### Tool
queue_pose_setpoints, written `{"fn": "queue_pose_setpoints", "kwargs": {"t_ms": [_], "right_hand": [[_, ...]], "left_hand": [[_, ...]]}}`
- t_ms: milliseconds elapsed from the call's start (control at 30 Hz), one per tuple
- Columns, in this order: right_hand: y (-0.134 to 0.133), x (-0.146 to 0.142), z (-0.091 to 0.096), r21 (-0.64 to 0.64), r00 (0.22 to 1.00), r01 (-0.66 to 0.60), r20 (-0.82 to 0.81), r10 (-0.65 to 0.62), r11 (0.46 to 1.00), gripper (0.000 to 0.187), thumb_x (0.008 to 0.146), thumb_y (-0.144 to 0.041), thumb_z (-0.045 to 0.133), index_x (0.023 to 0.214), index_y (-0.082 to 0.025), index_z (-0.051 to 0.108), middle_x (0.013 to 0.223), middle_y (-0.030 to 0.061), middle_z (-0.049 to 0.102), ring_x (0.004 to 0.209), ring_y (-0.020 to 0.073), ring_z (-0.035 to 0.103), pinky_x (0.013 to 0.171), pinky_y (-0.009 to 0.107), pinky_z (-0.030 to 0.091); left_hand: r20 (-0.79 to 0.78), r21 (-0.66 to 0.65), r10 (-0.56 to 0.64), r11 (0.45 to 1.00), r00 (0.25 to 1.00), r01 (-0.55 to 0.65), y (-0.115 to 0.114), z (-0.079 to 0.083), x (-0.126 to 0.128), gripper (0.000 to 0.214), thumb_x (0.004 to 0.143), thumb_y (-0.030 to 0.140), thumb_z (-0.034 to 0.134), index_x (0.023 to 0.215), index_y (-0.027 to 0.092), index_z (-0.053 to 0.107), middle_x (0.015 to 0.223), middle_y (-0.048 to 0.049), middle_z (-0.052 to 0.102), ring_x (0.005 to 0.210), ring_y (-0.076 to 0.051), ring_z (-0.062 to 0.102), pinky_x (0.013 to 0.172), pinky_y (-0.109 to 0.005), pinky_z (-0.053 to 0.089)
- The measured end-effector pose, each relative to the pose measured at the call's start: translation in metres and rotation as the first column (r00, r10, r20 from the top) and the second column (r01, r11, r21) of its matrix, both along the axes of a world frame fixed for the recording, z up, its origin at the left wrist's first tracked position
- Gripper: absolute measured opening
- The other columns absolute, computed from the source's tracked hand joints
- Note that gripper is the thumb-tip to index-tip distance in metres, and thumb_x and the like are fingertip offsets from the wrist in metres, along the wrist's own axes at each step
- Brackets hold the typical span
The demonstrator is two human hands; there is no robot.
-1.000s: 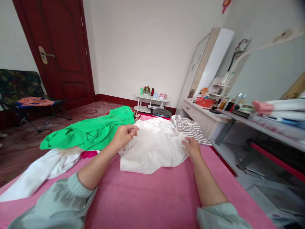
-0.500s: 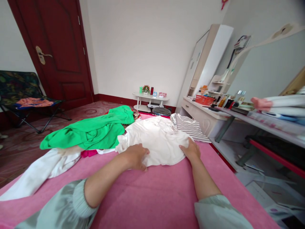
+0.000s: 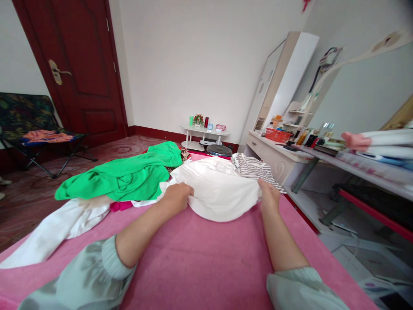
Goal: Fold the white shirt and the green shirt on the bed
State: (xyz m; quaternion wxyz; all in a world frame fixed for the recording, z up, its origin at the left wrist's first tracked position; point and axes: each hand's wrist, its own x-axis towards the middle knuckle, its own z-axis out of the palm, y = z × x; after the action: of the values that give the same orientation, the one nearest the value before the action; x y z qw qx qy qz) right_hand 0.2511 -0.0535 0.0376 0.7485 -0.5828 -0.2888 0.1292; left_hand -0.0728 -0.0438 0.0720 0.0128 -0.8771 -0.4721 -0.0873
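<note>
A white garment (image 3: 222, 191) lies in the middle of the pink bed cover (image 3: 206, 262). My left hand (image 3: 177, 196) is closed on its left edge. My right hand (image 3: 269, 199) grips its right edge, and the cloth sags between them in a curve. Just behind and to the left lies a bright green garment (image 3: 125, 176). A striped black-and-white top (image 3: 254, 170) sits behind the white one on the right. Another white garment (image 3: 54, 230) trails off the bed's left side, with a bit of magenta cloth (image 3: 121, 206) beside it.
A dark red door (image 3: 80, 69) stands at back left, with a folding chair (image 3: 29, 129) holding orange cloth. A small white table (image 3: 203, 135) sits by the far wall. A white desk (image 3: 274, 157) with bottles and a shelf unit runs along the right.
My hands went from pressing flat on the white garment to gripping its two side edges and lifting it slightly. Before that my left hand was raised, pinching the cloth.
</note>
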Motion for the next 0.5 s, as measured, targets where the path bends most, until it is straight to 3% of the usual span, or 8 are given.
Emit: {"fn": "queue_pose_setpoints", "kwargs": {"t_ms": [100,167,233,367,433,500], "right_hand": [[-0.002,-0.011,0.030,0.262,0.979,0.069,-0.206,-0.014,0.963,0.023,0.059,-0.031,0.071,0.072,-0.013,0.063,0.063,-0.0027,0.063,0.059,0.0130,0.059,0.055,0.024,0.049],[-0.010,-0.020,0.053,0.360,0.984,0.091,-0.176,-0.028,0.928,0.018,0.061,-0.028,0.069,0.070,-0.013,0.063,0.066,-0.0015,0.065,0.062,0.0129,0.060,0.056,0.023,0.050],[-0.021,-0.033,0.075,0.419,0.996,0.057,-0.087,-0.022,0.906,0.015,0.065,-0.027,0.067,0.068,-0.013,0.063,0.071,0.0008,0.068,0.063,0.0129,0.061,0.056,0.023,0.050],[-0.042,-0.060,0.106,0.439,0.998,-0.007,0.064,-0.024,0.899,0.016,0.070,-0.030,0.064,0.070,-0.014,0.064,0.075,0.0026,0.070,0.054,0.0104,0.056,0.045,0.019,0.043],[-0.048,-0.066,0.115,0.379,0.995,-0.035,0.102,-0.004,0.925,0.019,0.070,-0.032,0.065,0.073,-0.014,0.065,0.070,0.0015,0.068,0.047,0.0088,0.050,0.039,0.018,0.037],[-0.053,-0.065,0.121,0.278,0.988,-0.093,0.143,0.054,0.956,0.021,0.070,-0.034,0.066,0.074,-0.014,0.065,0.064,0.0000,0.064,0.043,0.0085,0.046,0.037,0.019,0.034]], "left_hand": [[0.246,0.159,0.156,0.967,0.957,-0.199,0.007,0.023,-0.017,0.036,0.070,0.011,0.047,0.094,0.025,0.070,0.091,-0.0061,0.071,0.085,-0.023,0.064,0.069,-0.028,0.045],[0.457,0.252,0.153,0.922,0.876,-0.293,0.006,0.042,-0.030,0.034,0.069,0.013,0.045,0.090,0.023,0.069,0.082,-0.0035,0.070,0.078,-0.021,0.063,0.065,-0.025,0.043],[0.651,0.293,0.077,0.892,0.755,-0.344,0.003,0.059,-0.041,0.031,0.067,0.014,0.043,0.083,0.020,0.068,0.072,-0.0011,0.066,0.069,-0.017,0.060,0.060,-0.022,0.041],[0.859,0.277,-0.079,0.903,0.506,-0.330,-0.006,0.080,-0.053,0.027,0.061,0.014,0.038,0.071,0.017,0.063,0.063,0.0015,0.059,0.058,-0.012,0.053,0.052,-0.018,0.037],[0.881,0.224,-0.082,0.940,0.466,-0.259,-0.008,0.084,-0.057,0.028,0.058,0.015,0.037,0.070,0.017,0.063,0.061,0.0019,0.057,0.056,-0.011,0.050,0.049,-0.018,0.036],[0.867,0.143,-0.042,0.975,0.497,-0.167,-0.010,0.087,-0.061,0.029,0.057,0.017,0.037,0.070,0.017,0.063,0.059,0.0019,0.055,0.053,-0.011,0.049,0.048,-0.018,0.036]]}}
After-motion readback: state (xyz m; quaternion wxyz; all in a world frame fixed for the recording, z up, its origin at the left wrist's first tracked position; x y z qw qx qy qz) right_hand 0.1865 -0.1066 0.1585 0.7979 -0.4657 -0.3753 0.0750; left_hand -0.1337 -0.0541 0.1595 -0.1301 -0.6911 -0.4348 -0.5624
